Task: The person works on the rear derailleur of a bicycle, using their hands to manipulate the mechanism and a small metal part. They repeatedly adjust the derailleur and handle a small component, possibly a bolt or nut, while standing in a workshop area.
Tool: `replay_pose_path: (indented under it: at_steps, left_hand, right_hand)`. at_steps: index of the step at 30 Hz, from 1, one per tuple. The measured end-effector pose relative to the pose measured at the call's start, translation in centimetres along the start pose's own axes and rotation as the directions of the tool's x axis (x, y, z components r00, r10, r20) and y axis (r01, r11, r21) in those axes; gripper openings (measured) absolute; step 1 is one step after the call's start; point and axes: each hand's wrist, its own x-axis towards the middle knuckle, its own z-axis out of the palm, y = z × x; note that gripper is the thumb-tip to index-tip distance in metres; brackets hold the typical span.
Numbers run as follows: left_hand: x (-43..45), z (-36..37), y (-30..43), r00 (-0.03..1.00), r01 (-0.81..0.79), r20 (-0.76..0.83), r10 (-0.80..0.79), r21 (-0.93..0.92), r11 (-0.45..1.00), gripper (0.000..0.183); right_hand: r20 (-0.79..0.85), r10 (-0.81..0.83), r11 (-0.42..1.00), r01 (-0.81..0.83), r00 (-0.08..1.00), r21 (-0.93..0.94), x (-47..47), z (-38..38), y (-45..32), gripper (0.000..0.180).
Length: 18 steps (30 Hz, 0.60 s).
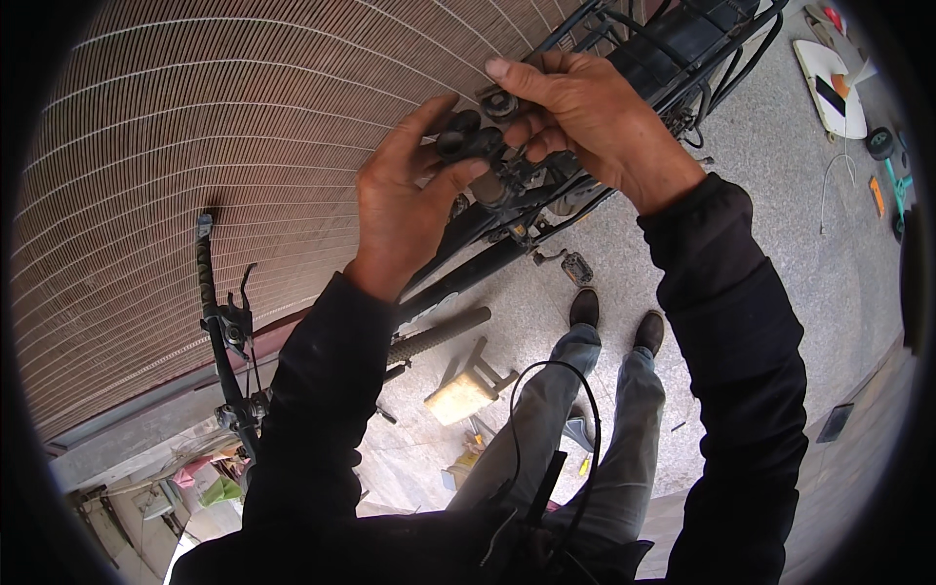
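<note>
My left hand [409,190] holds a small black part with round openings [468,139] between thumb and fingers; its exact kind cannot be told. Close beside it, my right hand [585,117] has thumb and fingers curled around a small dark metal clamp-like piece [499,102], perhaps joined to the black part. Both hands are above the seat tube [488,189] of a black bicycle frame [468,234], where no saddle shows. Behind my right hand is the rear rack [651,36]. A pedal [577,269] hangs below the frame.
The handlebar [212,322] with its brake lever is at the left, before a slatted blind [183,146]. A small stool [461,395] stands near my legs. Farther right lie a white board [823,88], a cable [826,190] and a teal wheeled object [893,183]. A black cord loops before my legs.
</note>
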Motion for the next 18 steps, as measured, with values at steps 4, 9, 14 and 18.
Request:
replay_pose_path:
  at_steps: [4,9,14,18]
  left_hand:
    - [0.00,0.03,-0.05,1.000,0.003,0.000,-0.003,-0.016,1.000,0.059]
    - [0.05,0.00,0.63,0.998,0.045,0.046,-0.044,-0.006,0.999,0.058]
    - [0.19,-0.20,0.25,0.998,-0.005,0.058,0.005,-0.004,1.000,0.054]
    - [0.25,-0.38,-0.29,0.999,-0.006,0.044,0.008,-0.025,1.000,0.050]
  right_hand:
    - [0.008,0.027,1.000,-0.027,1.000,-0.007,0.12,-0.08,0.26,0.039]
    - [0.027,0.022,1.000,-0.022,0.999,-0.017,0.01,-0.09,0.27,0.039]
    - [0.088,0.009,0.998,-0.004,0.996,-0.056,0.52,-0.27,0.83,0.040]
    - [0.125,0.002,0.994,0.012,0.992,-0.110,0.33,-0.08,0.45,0.040]
